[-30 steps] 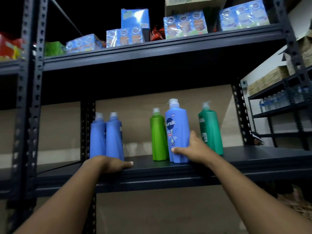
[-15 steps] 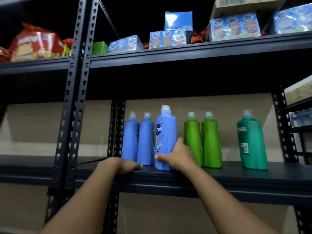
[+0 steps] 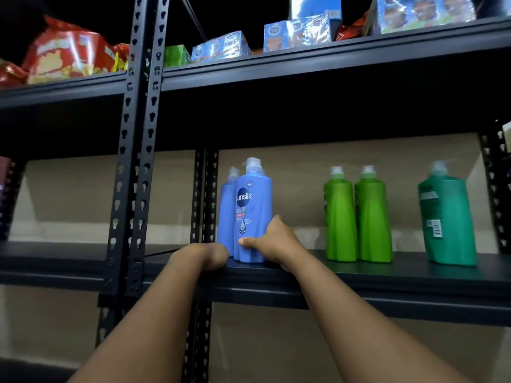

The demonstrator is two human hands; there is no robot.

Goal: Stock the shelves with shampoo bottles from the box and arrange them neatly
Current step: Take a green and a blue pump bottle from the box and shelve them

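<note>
Open room first: I saw a wide bare stretch of the dark metal shelf [image 3: 304,268] between the blue Sunsilk bottle [image 3: 253,214] and the pair of light green bottles [image 3: 356,217], and a narrower gap between those and the dark green bottle [image 3: 449,219] at far right. The blue bottle stood upright near the shelf's front edge, close to the perforated upright post [image 3: 204,194] on its left. At least one more blue bottle [image 3: 227,211] stood just behind and left of it, touching or nearly so; I couldn't tell how many were back there. Overhead clearance was limited by the upper shelf [image 3: 331,64].

My right hand [image 3: 272,243] gripped the blue Sunsilk bottle low down, thumb across the front near the base, fingers wrapped around its right side and hidden behind it. My left hand [image 3: 203,255] rested on the shelf's front edge just left of the bottles, fingers curled over; I couldn't tell whether it touched the rear blue bottle or held anything.

The green bottles stood upright, the two light ones side by side and touching. The top shelf carried blue carton packs [image 3: 297,31] and, further left, red snack bags [image 3: 66,53]. A beige wall [image 3: 298,167] sat behind the rack. Lighting was dim, the edges blurred.
</note>
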